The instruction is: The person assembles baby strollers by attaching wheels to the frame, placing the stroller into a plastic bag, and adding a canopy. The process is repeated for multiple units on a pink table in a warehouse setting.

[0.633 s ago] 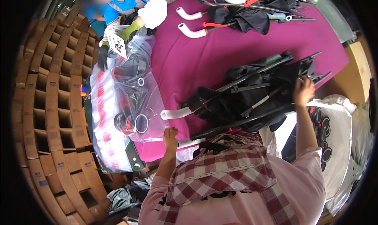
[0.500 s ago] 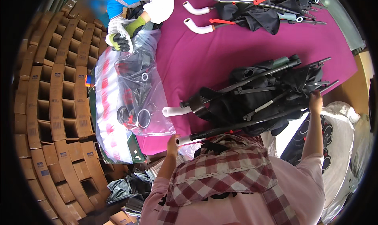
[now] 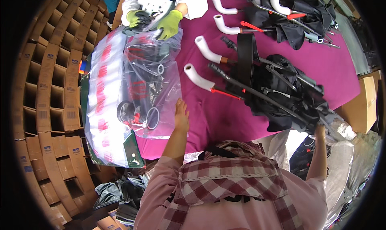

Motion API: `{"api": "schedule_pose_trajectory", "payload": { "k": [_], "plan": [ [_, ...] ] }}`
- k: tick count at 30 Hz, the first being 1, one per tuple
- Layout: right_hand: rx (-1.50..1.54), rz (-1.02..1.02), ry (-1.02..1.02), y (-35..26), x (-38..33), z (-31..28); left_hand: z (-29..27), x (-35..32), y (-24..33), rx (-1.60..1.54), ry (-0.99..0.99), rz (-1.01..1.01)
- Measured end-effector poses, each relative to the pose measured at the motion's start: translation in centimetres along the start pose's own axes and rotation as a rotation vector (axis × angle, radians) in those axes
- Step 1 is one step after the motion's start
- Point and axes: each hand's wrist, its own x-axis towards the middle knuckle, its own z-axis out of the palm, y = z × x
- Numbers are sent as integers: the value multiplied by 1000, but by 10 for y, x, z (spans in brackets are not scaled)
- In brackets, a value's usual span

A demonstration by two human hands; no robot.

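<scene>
A folded stroller (image 3: 277, 91) with black fabric and dark tubes lies slantwise across the purple tabletop. Its two white curved handles (image 3: 199, 78) point to the far left, and a black band stands up near them. My right hand (image 3: 319, 131) is closed around the frame's near right end at the table edge; part of its fingers is hidden. Holding nothing, my left hand (image 3: 181, 114) is raised with fingers stretched out. It is beside the edge of a clear plastic bag (image 3: 169, 93), which covers another folded stroller with pale wheel rings.
More folded strollers (image 3: 277, 24) lie at the far right of the purple cloth (image 3: 217, 125). A co-worker's gloved hands (image 3: 169, 24) are at the bag's far end. Stacked cardboard boxes (image 3: 52, 73) line the left. An opened carton (image 3: 362, 105) stands at the right.
The stroller has turned, its handle end swinging away from me and its other end coming nearer. My left hand has let go of a handle. The co-worker's hands have moved right.
</scene>
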Motion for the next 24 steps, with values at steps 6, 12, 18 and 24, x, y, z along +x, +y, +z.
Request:
{"api": "schedule_pose_trajectory", "payload": {
  "k": [6,12,18,24],
  "plan": [
    [398,265,-70,-205,-140,-26,-132,51,-10,-245,173,-183],
    [773,136,-181,-407,-210,4,-188,83,-22,-423,169,-139],
    [779,-124,-1,-534,-251,-77,-280,124,46,-390,238,-6],
    [1161,199,-483,-526,-272,-182,-278,131,70,-324,129,22]
  ]
}}
